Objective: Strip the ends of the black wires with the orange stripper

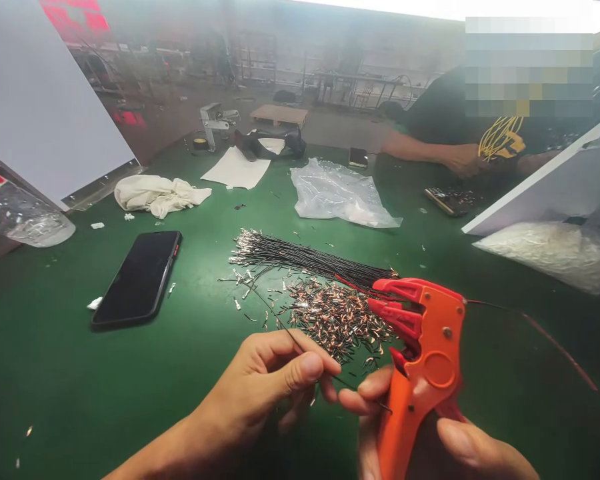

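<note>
My left hand pinches a thin black wire between thumb and fingers; the wire runs up and left toward the bundle. My right hand grips the handles of an orange wire stripper, its index fingertip touching the wire near my left thumb. The stripper's red jaws point left, over a heap of small copper terminals. Behind the heap lies a bundle of black wires with bare metal ends.
A black phone lies face up at left on the green table. A white cloth, white paper and clear plastic bags lie farther back. Another person's arm rests at far right. White boards stand at both sides.
</note>
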A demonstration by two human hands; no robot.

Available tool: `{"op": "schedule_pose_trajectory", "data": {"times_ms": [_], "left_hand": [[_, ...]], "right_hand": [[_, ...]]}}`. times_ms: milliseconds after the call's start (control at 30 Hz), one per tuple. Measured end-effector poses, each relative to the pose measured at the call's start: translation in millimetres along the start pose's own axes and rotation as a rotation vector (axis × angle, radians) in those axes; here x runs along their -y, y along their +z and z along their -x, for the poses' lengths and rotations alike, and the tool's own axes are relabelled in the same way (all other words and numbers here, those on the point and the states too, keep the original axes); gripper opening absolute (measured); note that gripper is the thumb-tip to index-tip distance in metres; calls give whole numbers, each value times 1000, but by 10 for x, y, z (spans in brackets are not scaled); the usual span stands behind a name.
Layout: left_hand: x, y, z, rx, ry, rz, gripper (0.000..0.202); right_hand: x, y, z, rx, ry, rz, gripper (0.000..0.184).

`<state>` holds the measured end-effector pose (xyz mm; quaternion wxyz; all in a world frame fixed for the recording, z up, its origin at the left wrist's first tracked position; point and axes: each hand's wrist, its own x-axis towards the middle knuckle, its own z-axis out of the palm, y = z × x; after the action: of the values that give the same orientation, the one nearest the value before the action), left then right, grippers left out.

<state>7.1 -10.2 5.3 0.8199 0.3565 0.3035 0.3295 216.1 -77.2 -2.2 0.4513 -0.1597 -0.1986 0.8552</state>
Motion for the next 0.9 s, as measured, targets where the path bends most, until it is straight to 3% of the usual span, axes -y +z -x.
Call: {"op": "schedule_pose_trajectory", "data": {"times_ms": [133, 400, 633, 900], "left_hand": [[-41, -19, -16, -54, 69, -34, 30], [-104, -32, -24, -307, 182, -149, 27], [-338, -74, -16, -468, 223, 8, 34], [-466, -143, 1, -476, 318, 61, 33]], "right_hand": [[42, -27, -15, -31, 11, 43, 45], [13, -59, -74, -4, -15, 64, 43], [-3, -82, -54, 19, 9, 48, 42], [-74, -3, -65, 48, 189, 47, 44]]}}
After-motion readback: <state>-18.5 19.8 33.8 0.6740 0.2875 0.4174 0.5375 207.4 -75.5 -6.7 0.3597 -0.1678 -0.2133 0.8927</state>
